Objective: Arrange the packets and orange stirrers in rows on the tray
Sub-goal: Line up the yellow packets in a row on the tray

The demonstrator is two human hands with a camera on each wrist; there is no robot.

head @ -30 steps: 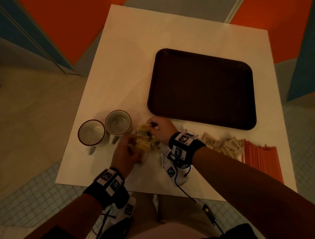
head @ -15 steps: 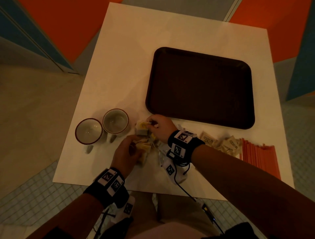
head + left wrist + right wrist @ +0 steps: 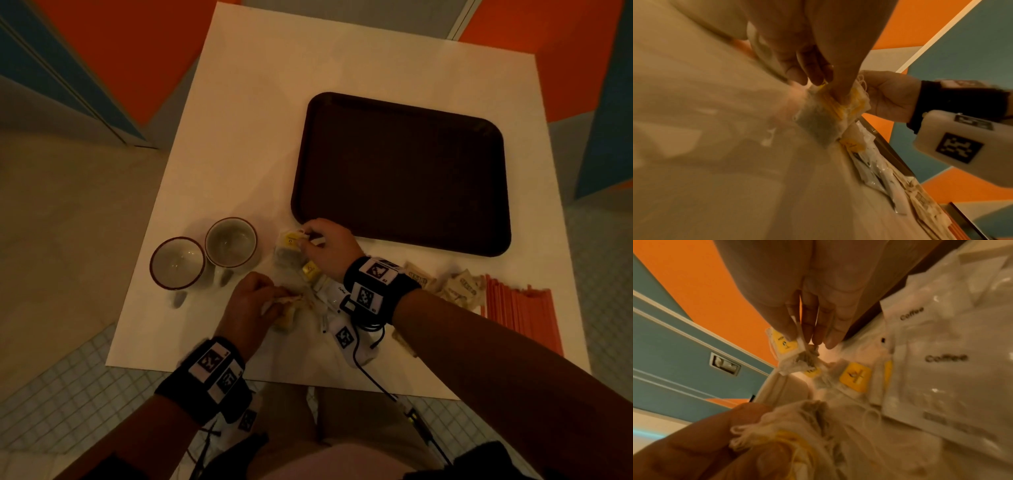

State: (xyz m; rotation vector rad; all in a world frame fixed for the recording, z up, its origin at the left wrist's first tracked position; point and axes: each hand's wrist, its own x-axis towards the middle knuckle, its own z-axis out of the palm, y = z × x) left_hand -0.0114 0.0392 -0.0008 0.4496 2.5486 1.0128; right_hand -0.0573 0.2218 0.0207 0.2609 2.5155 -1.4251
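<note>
A dark brown tray (image 3: 404, 240) lies bare on the white table (image 3: 267, 113). Just in front of its near left corner my right hand (image 3: 310, 240) pinches a tea bag with a yellow tag (image 3: 290, 240) (image 3: 786, 344) between thumb and fingers. My left hand (image 3: 267, 298) (image 3: 824, 84) grips a bunch of tea bags (image 3: 287, 313) (image 3: 838, 104) a little nearer to me. More tea bags and white coffee packets (image 3: 941, 363) lie between the hands. Brown sugar packets (image 3: 459, 287) and orange stirrers (image 3: 520, 305) lie at the right near edge.
Two cups with dark red rims (image 3: 178, 262) (image 3: 231, 241) stand left of the packets, close to my left hand. The table's near edge runs just behind my wrists. Orange and blue walls surround the table.
My right hand has drawn its tea bag slightly away from the pile toward the tray. My left hand keeps its hold on the bunch and has hardly shifted.
</note>
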